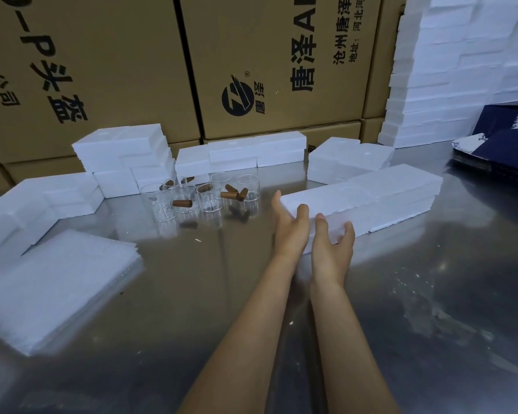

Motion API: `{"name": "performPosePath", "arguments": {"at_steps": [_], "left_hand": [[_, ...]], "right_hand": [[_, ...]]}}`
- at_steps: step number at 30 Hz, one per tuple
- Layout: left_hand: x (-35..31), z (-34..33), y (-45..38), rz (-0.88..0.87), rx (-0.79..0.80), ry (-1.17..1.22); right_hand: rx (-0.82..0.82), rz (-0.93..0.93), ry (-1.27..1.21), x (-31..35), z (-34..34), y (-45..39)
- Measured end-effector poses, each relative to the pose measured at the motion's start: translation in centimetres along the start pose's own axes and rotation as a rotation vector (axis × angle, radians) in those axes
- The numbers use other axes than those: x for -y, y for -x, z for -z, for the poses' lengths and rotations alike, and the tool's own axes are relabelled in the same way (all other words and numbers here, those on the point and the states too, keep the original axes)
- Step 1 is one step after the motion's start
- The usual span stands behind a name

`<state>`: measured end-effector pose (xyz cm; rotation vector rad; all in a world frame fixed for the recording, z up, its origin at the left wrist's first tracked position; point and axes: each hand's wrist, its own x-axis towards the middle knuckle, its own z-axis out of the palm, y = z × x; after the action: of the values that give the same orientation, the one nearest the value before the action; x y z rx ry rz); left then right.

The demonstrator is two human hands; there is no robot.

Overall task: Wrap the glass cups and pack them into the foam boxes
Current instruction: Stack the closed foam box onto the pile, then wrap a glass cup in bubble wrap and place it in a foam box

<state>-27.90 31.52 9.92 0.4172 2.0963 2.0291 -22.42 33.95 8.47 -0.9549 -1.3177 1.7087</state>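
Observation:
Several clear glass cups (207,197) stand on the shiny metal table (401,294) behind my hands, with brown wooden handles (182,203) lying among them. A long white foam box (368,194) lies to their right. My left hand (289,225) is open at the box's near left corner, fingers straight against its end. My right hand (332,243) is open with its palm turned up, touching the box's front side. Neither hand grips anything. A stack of white wrapping sheets (57,282) lies at the left.
More foam boxes (123,153) are piled behind the cups, and others (251,150) line the back. Tall foam stacks (449,70) rise at the right. Brown cartons (251,55) wall off the back. Dark blue gift boxes (503,138) sit at the far right.

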Motion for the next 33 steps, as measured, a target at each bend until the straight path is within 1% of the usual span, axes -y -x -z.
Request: {"name": "performPosePath", "arguments": {"at_steps": [3,8,11,14,16,18,20,21,24,29,33], "left_hand": [[-0.1,-0.1,-0.7,-0.005,0.014,-0.011],[-0.9,0.0,-2.0,0.084,0.092,-0.043],[-1.2,0.2,-2.0,0.091,0.093,-0.049],[-0.7,0.7,-1.1,0.064,0.097,-0.028],[0.0,1.4,-0.4,0.101,0.076,0.008],[0.8,2.2,-0.3,0.164,0.018,0.097],[1.4,3.1,-0.2,0.179,-0.023,0.157],[1.5,3.6,0.2,0.178,-0.019,0.147],[1.7,5.7,1.4,0.172,-0.008,0.089],[1.6,9.7,2.3,0.123,-0.099,-0.053],[2.1,12.2,3.2,0.112,-0.106,-0.097]], "right_hand": [[0.059,-0.010,0.009,0.0,0.0,-0.5],[0.103,-0.025,0.023,-0.1,0.0,-0.8],[0.050,-0.002,0.037,0.0,-0.2,-0.5],[-0.075,0.070,0.042,0.1,-0.3,0.2],[-0.147,0.150,0.077,0.2,-0.5,1.0],[-0.140,0.223,0.135,0.1,-0.9,1.7],[-0.057,0.245,0.232,-0.2,-1.4,2.5],[0.001,0.250,0.288,-0.4,-1.6,2.9],[0.149,0.289,0.410,-1.2,-2.2,3.7],[0.406,0.374,0.640,-2.2,-2.9,4.9],[0.552,0.443,0.711,-2.6,-3.4,6.6]]}}
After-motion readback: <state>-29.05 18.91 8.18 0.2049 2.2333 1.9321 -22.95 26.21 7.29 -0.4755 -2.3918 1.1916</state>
